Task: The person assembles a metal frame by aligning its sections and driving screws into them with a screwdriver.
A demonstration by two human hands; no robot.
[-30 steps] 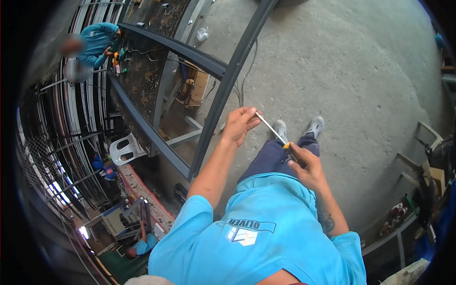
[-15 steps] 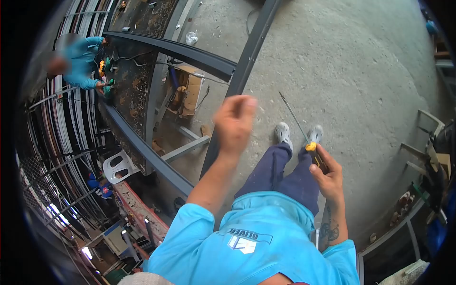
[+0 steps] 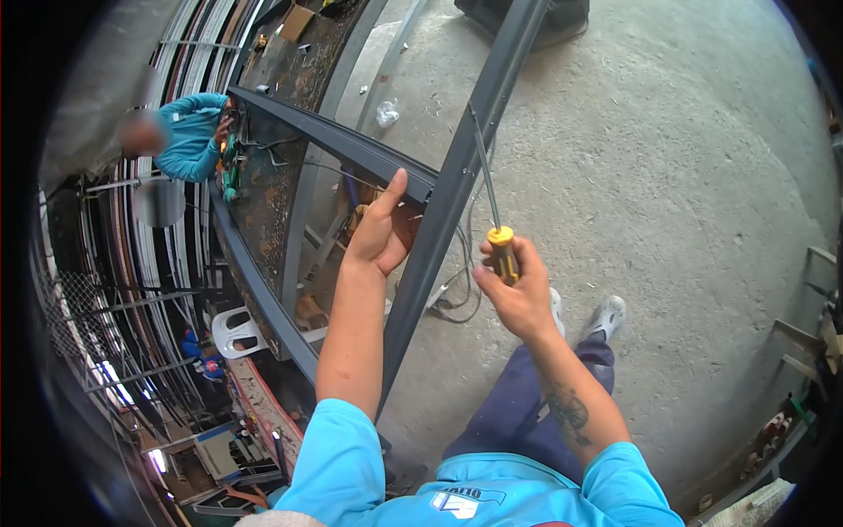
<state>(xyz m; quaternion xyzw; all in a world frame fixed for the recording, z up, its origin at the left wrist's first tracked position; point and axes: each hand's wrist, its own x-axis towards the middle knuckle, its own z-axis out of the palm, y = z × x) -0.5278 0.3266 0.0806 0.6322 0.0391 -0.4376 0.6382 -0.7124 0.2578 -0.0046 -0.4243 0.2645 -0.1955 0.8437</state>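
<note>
In my right hand is a screwdriver with a yellow and black handle, my fingers closed round the grip. Its long shaft points up and away, the tip overlapping the long dark grey bar of a metal frame. My left hand is at the corner where a crossbar meets that long bar. The thumb lies up against the crossbar, while the other fingers curl beneath it and are partly hidden. Small screws or holes dot the long bar's side.
A co-worker in a blue shirt stands across the worktable, hands near a green tool. A white plastic chair stands lower left. Cable lies on the concrete floor. A dark bin is at the top.
My left hand has moved onto the frame's corner. My right hand has brought the screwdriver up and left to the long bar. The view has shifted, and the co-worker's hands have moved closer together.
</note>
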